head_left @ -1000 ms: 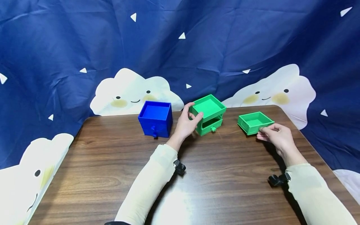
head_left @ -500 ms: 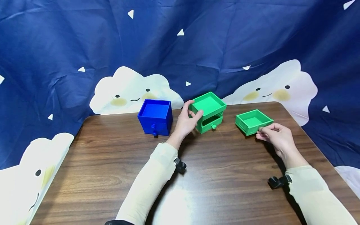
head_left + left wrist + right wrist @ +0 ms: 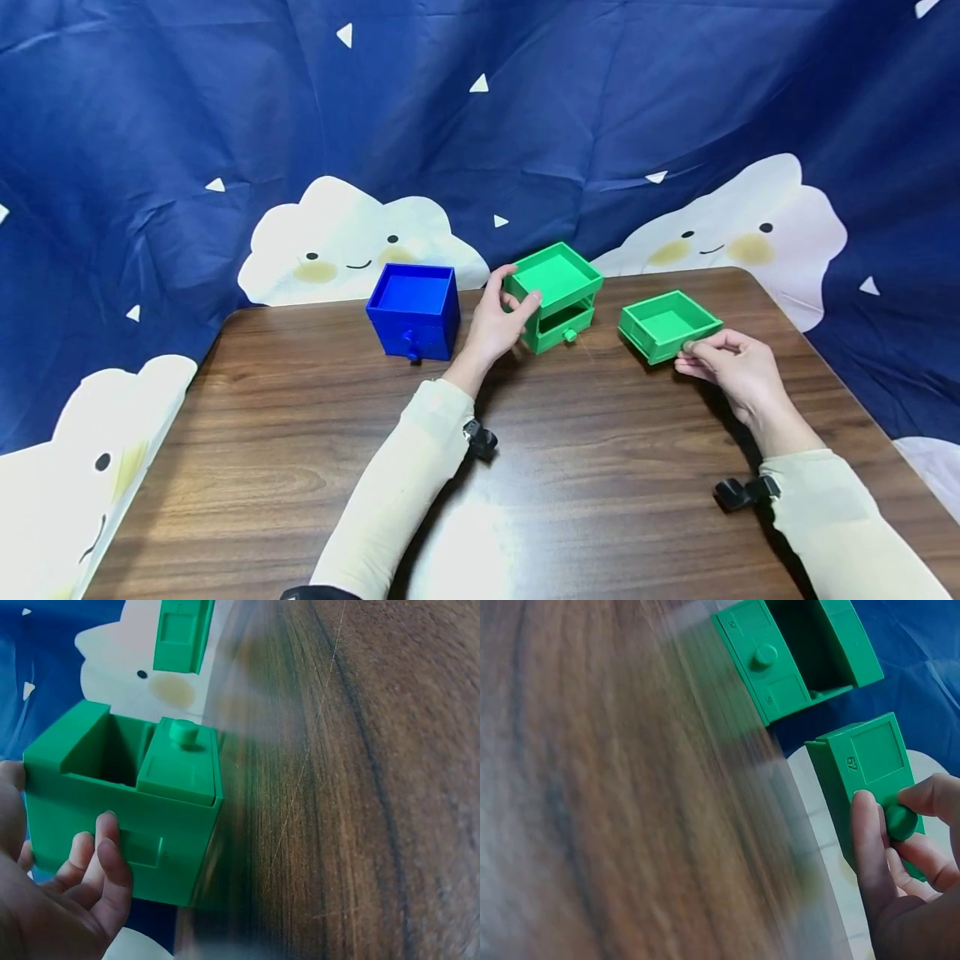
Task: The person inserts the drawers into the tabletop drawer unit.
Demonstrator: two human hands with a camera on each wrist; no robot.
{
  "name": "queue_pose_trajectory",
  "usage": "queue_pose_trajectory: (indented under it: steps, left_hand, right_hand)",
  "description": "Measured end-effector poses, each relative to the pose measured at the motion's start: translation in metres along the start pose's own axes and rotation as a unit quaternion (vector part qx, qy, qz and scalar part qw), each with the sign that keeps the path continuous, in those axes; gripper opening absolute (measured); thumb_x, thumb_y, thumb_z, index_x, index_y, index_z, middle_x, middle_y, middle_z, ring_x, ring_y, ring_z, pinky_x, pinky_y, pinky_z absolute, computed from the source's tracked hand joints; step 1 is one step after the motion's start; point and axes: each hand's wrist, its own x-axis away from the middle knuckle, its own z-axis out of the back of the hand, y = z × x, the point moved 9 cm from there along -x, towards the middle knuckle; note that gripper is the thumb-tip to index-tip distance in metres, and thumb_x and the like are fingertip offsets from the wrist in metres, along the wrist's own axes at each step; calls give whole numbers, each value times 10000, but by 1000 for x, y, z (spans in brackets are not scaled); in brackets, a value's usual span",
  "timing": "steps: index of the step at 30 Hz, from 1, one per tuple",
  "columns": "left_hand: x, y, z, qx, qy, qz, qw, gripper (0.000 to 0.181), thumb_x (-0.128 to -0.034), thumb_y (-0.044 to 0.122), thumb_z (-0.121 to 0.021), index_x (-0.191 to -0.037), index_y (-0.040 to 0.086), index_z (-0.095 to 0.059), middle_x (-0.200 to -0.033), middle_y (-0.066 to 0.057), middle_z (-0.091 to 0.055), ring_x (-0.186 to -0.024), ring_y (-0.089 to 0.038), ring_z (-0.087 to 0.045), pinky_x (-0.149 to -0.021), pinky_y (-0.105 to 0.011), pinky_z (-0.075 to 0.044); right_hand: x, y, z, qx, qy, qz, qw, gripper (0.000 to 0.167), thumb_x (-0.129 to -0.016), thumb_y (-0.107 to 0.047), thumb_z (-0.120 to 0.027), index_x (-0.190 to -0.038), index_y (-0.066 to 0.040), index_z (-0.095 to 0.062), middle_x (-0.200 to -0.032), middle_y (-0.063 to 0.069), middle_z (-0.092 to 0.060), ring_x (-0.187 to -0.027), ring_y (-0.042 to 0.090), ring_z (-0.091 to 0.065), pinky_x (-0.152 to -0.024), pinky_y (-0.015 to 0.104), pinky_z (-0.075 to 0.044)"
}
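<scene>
My left hand (image 3: 495,329) grips the left side of a green mini drawer cabinet (image 3: 558,279). Its upper slot gapes in the left wrist view, above a lower drawer (image 3: 180,765) with a round knob that sits inside. To the right, my right hand (image 3: 738,367) holds a loose green drawer (image 3: 670,323), apart from the cabinet. Thumb and fingers pinch the drawer's round knob (image 3: 901,822) in the right wrist view, where the drawer appears lifted off the tabletop. The drawer's open top faces up, with nothing seen in it.
A blue mini drawer cabinet (image 3: 414,312) stands left of the green one, its knobs facing front. The wooden table (image 3: 300,467) ends at a dark blue cloth backdrop (image 3: 480,125) with white clouds and triangles. Both wrists wear small black cameras.
My right hand has moved the green drawer a little to the left, closer to the green cabinet. My left hand keeps its place on the cabinet. The head view has shifted slightly.
</scene>
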Motion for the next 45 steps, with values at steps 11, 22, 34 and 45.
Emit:
queue_pose_trajectory:
  steps: [11,22,34,45]
  left_hand:
    - [0,0,-1,37,5,-33,10000,652,-1044,397,-714,-1620,285,-428,-889,-12,-568,-842,-497,-733,-610,-263,-499]
    - [0,-1,0,38,17,-21,10000,647,-1047,404,-707,-1621,298,-426,-876,-13,-564,-850,-504,-729,-620,-263,-511]
    - [0,-1,-1,32,-61,-30,10000,656,-1051,419,-698,-1628,286,-416,-888,-11,-572,-848,-485,-735,-618,-276,-515]
    - [1,-2,0,35,-35,-22,10000,664,-1044,426,-707,-1627,293,-419,-886,-10,-575,-846,-486,-734,-598,-274,-507]
  right_hand:
    - [7,-2,-15,-118,-235,161,9995,284,-993,160,-608,-814,-29,-724,-794,90,-793,-713,181,-816,-718,318,-668]
    - [11,-3,-33,-169,-341,193,9991,269,-991,160,-625,-823,-30,-714,-804,92,-789,-722,186,-816,-730,321,-672]
    - [14,-1,-53,175,-446,197,9987,242,-994,131,-642,-841,-41,-716,-825,69,-793,-739,159,-812,-747,319,-672]
    - [15,2,-66,293,-571,137,9978,195,-992,108,-675,-861,-27,-725,-846,69,-805,-766,159,-815,-769,326,-672]
